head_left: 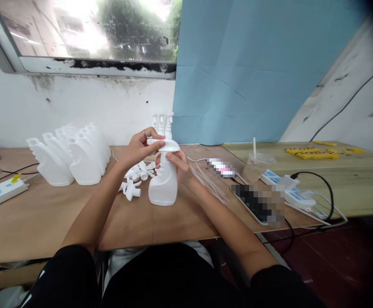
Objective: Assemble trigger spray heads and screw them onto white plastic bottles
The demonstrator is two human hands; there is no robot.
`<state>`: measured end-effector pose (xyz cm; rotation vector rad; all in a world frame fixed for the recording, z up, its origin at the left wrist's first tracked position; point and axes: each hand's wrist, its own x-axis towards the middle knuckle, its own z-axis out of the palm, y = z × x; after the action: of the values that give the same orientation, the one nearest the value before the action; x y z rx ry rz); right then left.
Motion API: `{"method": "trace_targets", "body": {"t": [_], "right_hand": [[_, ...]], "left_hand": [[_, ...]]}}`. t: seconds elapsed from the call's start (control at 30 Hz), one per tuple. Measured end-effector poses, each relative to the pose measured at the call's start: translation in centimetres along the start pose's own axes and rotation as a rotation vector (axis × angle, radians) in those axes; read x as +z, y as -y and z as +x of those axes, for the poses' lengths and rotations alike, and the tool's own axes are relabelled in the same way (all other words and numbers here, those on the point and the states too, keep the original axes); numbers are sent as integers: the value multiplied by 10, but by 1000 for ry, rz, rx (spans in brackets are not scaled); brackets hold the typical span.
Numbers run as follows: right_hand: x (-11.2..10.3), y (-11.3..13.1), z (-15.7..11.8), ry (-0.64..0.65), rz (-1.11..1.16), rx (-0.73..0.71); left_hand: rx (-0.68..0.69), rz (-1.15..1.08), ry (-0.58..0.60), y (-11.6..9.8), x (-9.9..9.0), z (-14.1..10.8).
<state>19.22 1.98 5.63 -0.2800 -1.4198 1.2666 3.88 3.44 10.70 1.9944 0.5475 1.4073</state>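
Observation:
A white plastic spray bottle [163, 188] stands upright on the table in front of me, with a white trigger spray head [170, 146] on its neck. My left hand [146, 144] is closed around the nozzle side of the spray head. At the neck, just under the head, the fingers of my right hand [179, 166] are closed on the bottle. Loose white trigger spray heads [133, 190] lie in a small heap left of the bottle. Behind my hands stand several bottles with spray heads [168, 124], partly hidden. Thin white tubes [210, 184] lie to the right.
Rows of open-necked white bottles [54, 167] stand at the left, near a power strip [3, 194]. At the right are a phone [250, 203], a plastic cup with a straw [255, 167], another power strip [289, 192] with cables, and yellow pieces [314, 154] farther back.

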Motion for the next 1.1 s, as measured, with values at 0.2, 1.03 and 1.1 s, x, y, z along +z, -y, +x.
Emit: {"method": "trace_targets", "body": {"t": [0.2,1.03,1.1], "right_hand": [[1,1,0,-47,-64,-26],[-3,-3,0,-45,-107,0],[-2,-1,1,-43,-110,6]], "left_hand": [[6,19,-17,1,1,0],[5,-24,-49,1,3,-1],[17,-4,-48,3,1,0]]}}
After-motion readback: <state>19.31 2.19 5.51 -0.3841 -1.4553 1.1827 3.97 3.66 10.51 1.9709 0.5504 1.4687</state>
